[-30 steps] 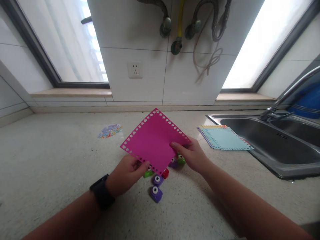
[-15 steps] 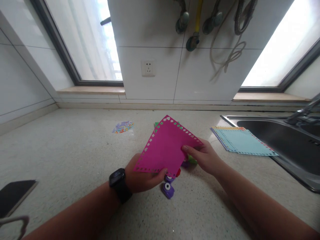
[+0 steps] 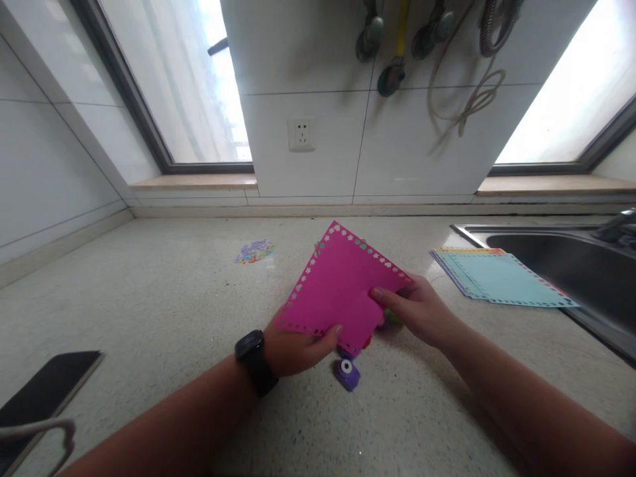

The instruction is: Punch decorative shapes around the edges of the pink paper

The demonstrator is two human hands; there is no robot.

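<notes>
Held above the speckled countertop (image 3: 149,298) between both hands: a magenta paper sheet (image 3: 340,288), square, turned like a diamond, edges punched with small hearts and stars. Left hand (image 3: 295,348) at the sheet's near-left edge, thumb (image 3: 328,332) lying across the top face near the lower corner, remaining fingers tucked under the paper and out of sight, so pinching the sheet between thumb above and fingers below. Black watch (image 3: 254,361) on that wrist. Right hand (image 3: 417,311) at the right corner, thumb (image 3: 381,296) pressed onto the upper face, other fingers curled beneath, likewise clamped on the paper. Sheet tilted, far corner raised toward the wall, near corner dipping low between the two hands.

Directly under the near corner, on the counter: a purple paper punch (image 3: 346,372) standing clear of the sheet, plus bits of red and green punches (image 3: 392,319) peeking from beneath the paper and beside the right palm. Right of the hands, well apart, a stack of coloured sheets (image 3: 501,281), light blue on top, beside the steel sink (image 3: 571,265). Farther back to the left, a small heap of colourful paper scraps (image 3: 255,252). Near the lower-left corner, a dark phone (image 3: 44,397) flat on the counter. On the tiled wall, a white socket (image 3: 301,134)
</notes>
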